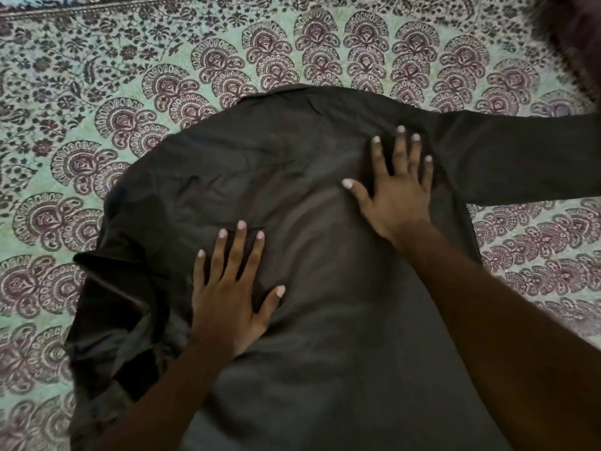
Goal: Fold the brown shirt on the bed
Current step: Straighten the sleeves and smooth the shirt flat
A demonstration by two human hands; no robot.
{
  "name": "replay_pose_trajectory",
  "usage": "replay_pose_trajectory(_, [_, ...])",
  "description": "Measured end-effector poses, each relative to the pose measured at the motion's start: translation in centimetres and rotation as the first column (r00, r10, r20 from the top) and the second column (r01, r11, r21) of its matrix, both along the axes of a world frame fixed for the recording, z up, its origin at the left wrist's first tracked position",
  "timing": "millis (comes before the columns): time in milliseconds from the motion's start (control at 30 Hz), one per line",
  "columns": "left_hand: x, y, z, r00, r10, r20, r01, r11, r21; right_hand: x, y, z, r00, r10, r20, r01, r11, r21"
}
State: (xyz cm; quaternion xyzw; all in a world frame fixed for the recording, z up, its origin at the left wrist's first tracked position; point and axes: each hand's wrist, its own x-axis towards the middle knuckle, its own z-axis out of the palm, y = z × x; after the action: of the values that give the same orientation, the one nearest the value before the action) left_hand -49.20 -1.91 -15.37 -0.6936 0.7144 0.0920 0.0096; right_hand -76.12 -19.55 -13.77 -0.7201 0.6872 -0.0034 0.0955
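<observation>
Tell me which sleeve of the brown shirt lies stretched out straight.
The sleeve beside the right hand: it runs straight across the bedspread to the picture's edge. The other sleeve, by the left hand, is bunched and folded over.

Matt cloth shirt (292, 164) — printed bedsheet (97, 76)

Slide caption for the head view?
Left hand and right hand press flat on the brown shirt, spread over the patterned bedspread, one sleeve stretched out.

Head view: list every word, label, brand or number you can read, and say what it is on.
None: no text can be read in this view.
The brown shirt shows no visible label, logo or print.
The bedspread carries only a floral and paisley pattern, with no letters or numbers.
</observation>
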Motion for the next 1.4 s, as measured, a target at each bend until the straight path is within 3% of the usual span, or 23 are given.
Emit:
replay_pose_trajectory(100, [-0.8,3.3,0.3,1.0,0.02,0.02,-0.021,0.999,0.033,1.8,6.8,-0.7,0.943,0.33,0.028,-0.331,0.944,0.016])
replay_pose_trajectory(167, [-1.2,5.9,0.5,0.999,0.034,0.026,-0.035,0.998,0.046,0.9,11.1,-1.3,0.942,0.337,-0.005,-0.336,0.941,0.022])
replay_pose_trajectory(267, [-2.1,9.7,0.7,0.999,0.052,0.007,-0.052,0.997,0.056,-2.7,14.6,-1.5,0.999,-0.038,-0.021,0.038,0.999,-0.006])
replay_pose_trajectory(333, [-2.8,11.4,1.0,0.998,0.064,0.008,-0.064,0.996,0.061,-4.2,15.2,-1.4,0.95,-0.311,0.027,0.31,0.95,0.028])
replay_pose_trajectory(400, [-3.4,10.9,1.1,0.998,0.052,-0.036,-0.051,0.999,0.018,-3.5,14.8,-1.3,0.886,-0.457,0.075,0.456,0.89,0.028])
replay_pose_trajectory(467, [-3.7,8.4,0.8,0.994,0.048,-0.094,-0.052,0.998,-0.042,-1.1,14.4,-0.9,0.936,-0.346,0.066,0.349,0.936,-0.041])
replay_pose_trajectory(533, [-4.1,5.4,0.4,0.99,0.081,-0.116,-0.087,0.995,-0.043,2.0,14.4,-0.8,0.997,-0.055,0.057,0.059,0.996,-0.067])
replay_pose_trajectory(567, [-4.5,4.8,0.2,0.991,0.1,-0.093,-0.103,0.994,-0.026,3.3,14.8,-0.8,0.996,0.071,0.062,-0.069,0.997,-0.041])
replay_pose_trajectory(633, [-5.9,5.5,-0.1,0.992,0.128,-0.021,-0.128,0.992,0.002,4.2,16.3,-1.2,0.985,0.156,0.075,-0.159,0.987,0.035])
replay_pose_trajectory(800, [-8.2,15.2,1.0,0.989,0.147,0.023,-0.148,0.987,0.068,-3.8,22.3,-1.1,0.996,-0.093,-0.012,0.093,0.996,0.012])
replay_pose_trajectory(967, [-8.5,22.7,1.8,0.99,0.141,-0.026,-0.138,0.984,0.111,-10.1,25.5,0.1,0.936,-0.352,-0.007,0.349,0.928,0.133])
replay_pose_trajectory(1067, [-7.9,21.3,2.0,0.985,0.166,-0.044,-0.163,0.985,0.058,-7.5,25.3,0.4,0.973,-0.231,-0.022,0.232,0.972,0.036])
replay_pose_trajectory(1133, [-6.9,19.6,1.6,0.979,0.201,-0.021,-0.201,0.979,0.039,-3.6,25.6,0.4,1.0,-0.022,-0.006,0.021,1.0,-0.009])
replay_pose_trajectory(1233, [-6.0,19.8,0.9,0.978,0.207,0.007,-0.207,0.977,0.048,1.0,28.1,-0.4,0.97,0.235,0.053,-0.238,0.97,0.047])
replay_pose_trajectory(1300, [-6.0,22.8,1.1,0.983,0.181,0.005,-0.181,0.982,0.062,0.8,30.9,-0.9,0.972,0.233,0.027,-0.234,0.97,0.066])
replay_pose_trajectory(1400, [-6.6,30.0,1.8,0.989,0.145,-0.039,-0.141,0.986,0.091,-3.2,35.1,-0.4,1.0,-0.009,-0.01,0.009,0.999,0.045])
